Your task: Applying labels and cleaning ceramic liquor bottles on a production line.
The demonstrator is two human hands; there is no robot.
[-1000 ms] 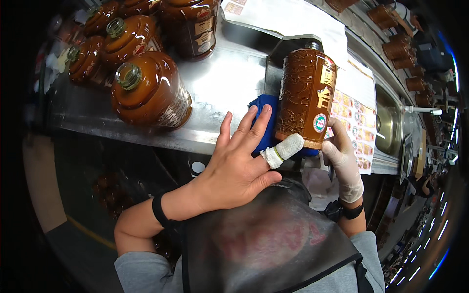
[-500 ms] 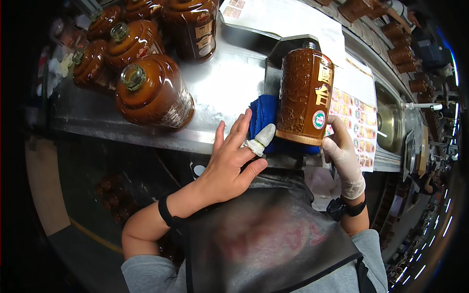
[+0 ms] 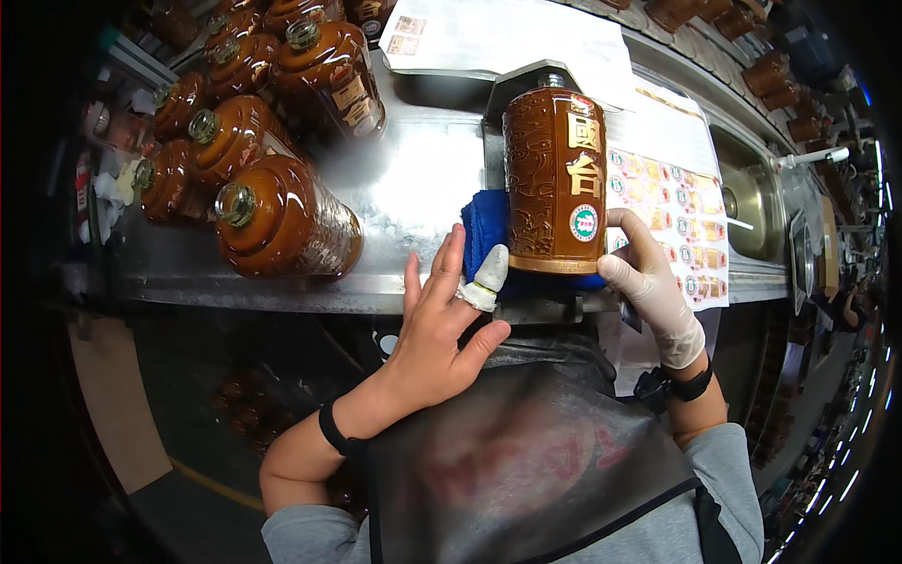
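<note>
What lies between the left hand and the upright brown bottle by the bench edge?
In the head view, a folded blue cloth lies between the left hand and the brown bottle; the hand's white-capped forefinger rests against it.

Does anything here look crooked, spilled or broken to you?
Nothing looks spilled or broken. The brown bottle stands upright on a blue cloth, steadied by the gloved right hand. The left hand wears only a white fingertip cover, which looks deliberate.
</note>
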